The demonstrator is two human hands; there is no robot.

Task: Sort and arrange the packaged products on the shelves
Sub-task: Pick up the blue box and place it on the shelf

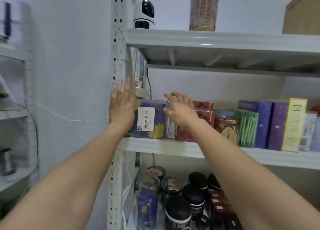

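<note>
Flanking the blue flower-print box [150, 120] on the middle shelf [155, 145]: holding left hand [121, 106] flat, straight-fingered, at its left; spreading right hand [180, 110] at its right, gripping nothing.

Three shelves [207, 39] show. On them: one white camera [143, 13], one tall tin [203, 10], one cardboard box [303, 13], one blue flowered box [149, 120], two purple boxes [261, 125], one yellow box [294, 124], one glass jar [226, 127], one green packet bundle [246, 127], and red boxes [206, 115] (at least two, partly hidden).

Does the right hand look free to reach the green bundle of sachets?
Probably yes: the right hand is open and empty, and the green bundle of sachets stands at the shelf front, nothing before it.
</note>
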